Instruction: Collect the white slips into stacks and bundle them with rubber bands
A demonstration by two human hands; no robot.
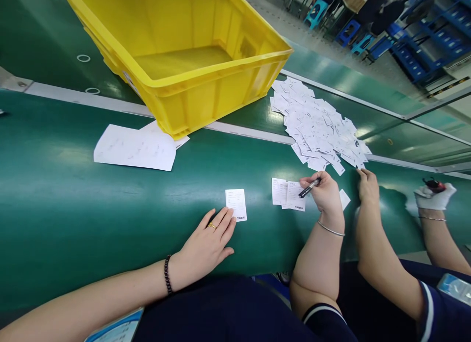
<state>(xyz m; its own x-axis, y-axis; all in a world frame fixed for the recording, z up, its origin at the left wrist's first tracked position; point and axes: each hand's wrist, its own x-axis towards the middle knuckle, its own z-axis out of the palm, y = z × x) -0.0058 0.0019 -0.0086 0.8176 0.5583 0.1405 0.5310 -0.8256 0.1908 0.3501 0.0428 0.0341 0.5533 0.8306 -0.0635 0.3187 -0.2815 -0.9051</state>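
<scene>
My left hand (208, 244) lies flat, fingers stretched out. Its fingertips touch the lower left of a small white printed slip (236, 200) on the green table. In my right hand (327, 192) is a black pen (310, 187), gripped between thumb and fingers and slanting down to the left. Beneath the pen's lower end are several overlapping printed slips (290, 197). My right thumb and fingertips are close to the upper right of these slips; whether they touch is unclear. Another slip (344, 199) shows partly behind my right wrist.
A large heap of white slips (312, 121) covers the far right. Left of it stands a yellow crate (217, 104), with white sheets (136, 148) near its front corner. Beside me, a co-worker's bare hand (368, 185) touches the heap's edge; their gloved hand (436, 197) holds a red-and-black object.
</scene>
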